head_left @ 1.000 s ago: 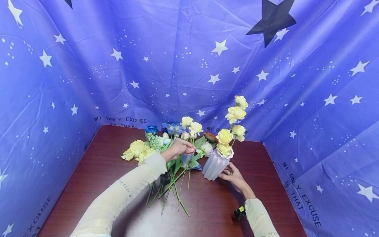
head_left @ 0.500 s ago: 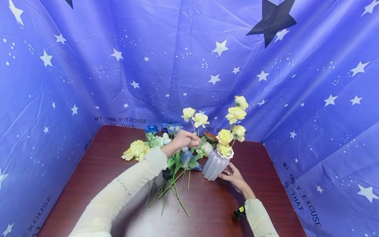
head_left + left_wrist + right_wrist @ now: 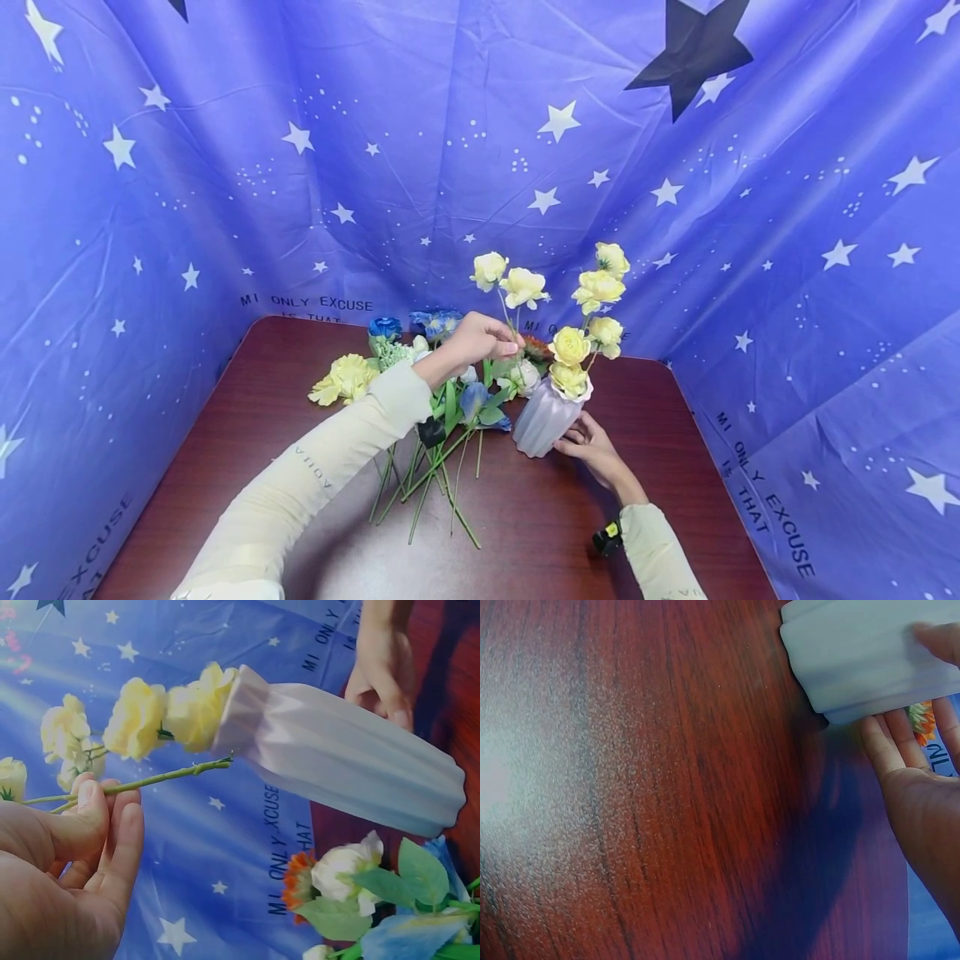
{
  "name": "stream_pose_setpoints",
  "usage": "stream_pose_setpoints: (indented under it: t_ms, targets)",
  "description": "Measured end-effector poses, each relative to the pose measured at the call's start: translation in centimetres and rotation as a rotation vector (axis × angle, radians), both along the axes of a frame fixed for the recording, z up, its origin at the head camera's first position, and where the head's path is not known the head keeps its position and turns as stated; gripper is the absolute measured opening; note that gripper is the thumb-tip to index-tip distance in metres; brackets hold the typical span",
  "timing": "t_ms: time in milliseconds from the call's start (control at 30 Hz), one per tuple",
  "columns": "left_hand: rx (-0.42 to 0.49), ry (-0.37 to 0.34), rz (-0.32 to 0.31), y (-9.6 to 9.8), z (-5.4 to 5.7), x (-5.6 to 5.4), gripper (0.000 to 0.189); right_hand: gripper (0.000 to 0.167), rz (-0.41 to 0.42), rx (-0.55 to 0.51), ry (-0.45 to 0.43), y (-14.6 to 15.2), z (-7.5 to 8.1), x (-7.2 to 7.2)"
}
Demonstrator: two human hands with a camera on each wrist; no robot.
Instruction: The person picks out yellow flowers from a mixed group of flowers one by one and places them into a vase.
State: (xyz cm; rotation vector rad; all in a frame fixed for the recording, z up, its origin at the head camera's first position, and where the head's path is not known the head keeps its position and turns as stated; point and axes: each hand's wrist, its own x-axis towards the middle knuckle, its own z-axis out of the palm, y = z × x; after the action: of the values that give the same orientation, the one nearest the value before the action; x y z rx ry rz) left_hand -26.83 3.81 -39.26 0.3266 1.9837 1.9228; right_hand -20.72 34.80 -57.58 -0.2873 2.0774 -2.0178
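My left hand point(image 3: 480, 340) pinches the green stem point(image 3: 169, 777) of a pale yellow artificial flower point(image 3: 524, 287) with two blooms. Its cut end points toward the mouth of the vase in the left wrist view, apart from it. A pale, fluted vase point(image 3: 546, 422) stands on the table, and several yellow flowers point(image 3: 597, 289) rise out of it. Low on the vase's right side, my right hand point(image 3: 595, 452) grips it. The right wrist view has the thumb point(image 3: 937, 639) on one face of the vase and fingers beneath its other edge.
Left of the vase lies a heap of artificial flowers: a blue iris-like bloom point(image 3: 472, 402), a white one point(image 3: 522, 379), an orange one point(image 3: 536, 347) and a large yellow one point(image 3: 345, 381). Their stems reach toward the front of the brown table point(image 3: 540, 533). Starry blue cloth point(image 3: 420, 208) surrounds it.
My left hand has lifted the two-bloom yellow flower out of the heap and moved it up and right, closer to the vase. The right hand and the vase stay in place.
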Motion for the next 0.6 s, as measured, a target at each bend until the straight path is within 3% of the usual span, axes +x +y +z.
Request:
stream_pose_setpoints:
  t_ms: [300,600]
  targets:
    - [0.018,0.05,-0.063,1.5,1.7,0.4,0.019,0.056,-0.011,0.007,-0.007,0.0,0.3,0.1]
    - [0.036,0.088,-0.045,3.5,2.4,0.8,0.015,0.056,0.004,0.0,-0.01,-0.1,0.3,0.1]
